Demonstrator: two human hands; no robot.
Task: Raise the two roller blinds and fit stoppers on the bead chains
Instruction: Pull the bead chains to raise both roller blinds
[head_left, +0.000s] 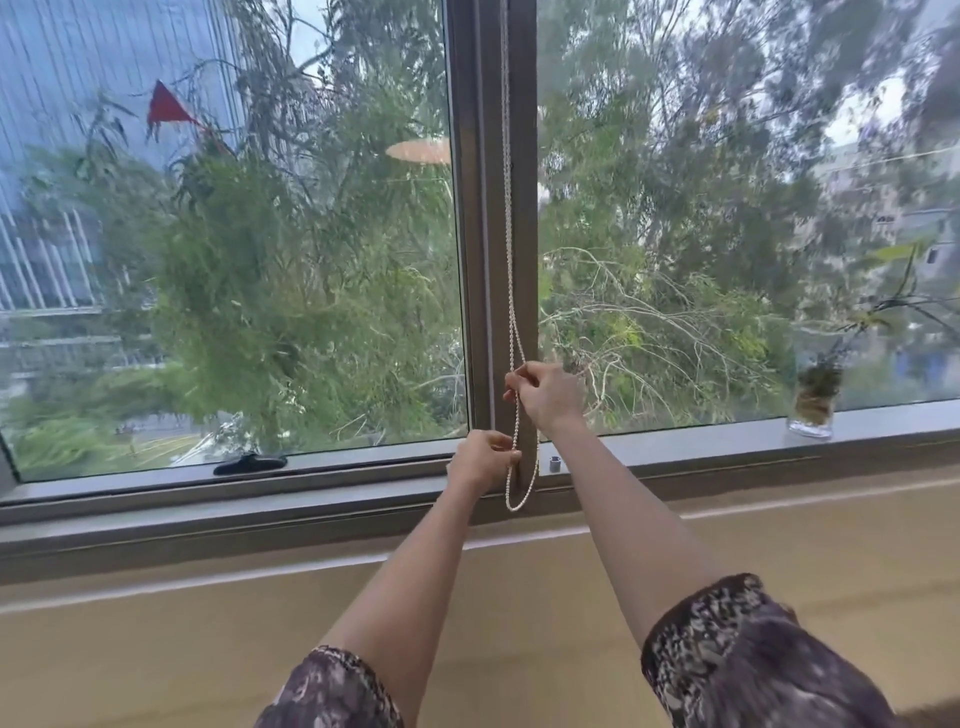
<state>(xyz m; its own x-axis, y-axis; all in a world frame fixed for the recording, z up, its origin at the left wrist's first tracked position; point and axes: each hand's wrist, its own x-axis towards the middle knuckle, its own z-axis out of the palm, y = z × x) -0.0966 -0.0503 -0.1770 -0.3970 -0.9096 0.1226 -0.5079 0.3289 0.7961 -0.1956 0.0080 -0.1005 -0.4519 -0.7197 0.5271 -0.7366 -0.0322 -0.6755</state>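
A white bead chain hangs down the brown centre post between two window panes and ends in a loop just above the sill. My right hand pinches the chain higher up, at the post. My left hand pinches the same chain lower down, close above the loop's bottom. Both panes are uncovered; no blind fabric is in view. A small grey cylindrical piece stands on the sill just right of the post.
A glass vase with a rooted plant cutting stands on the sill at the right. A black window handle lies on the left pane's lower frame. Below the grey sill runs a yellow wall.
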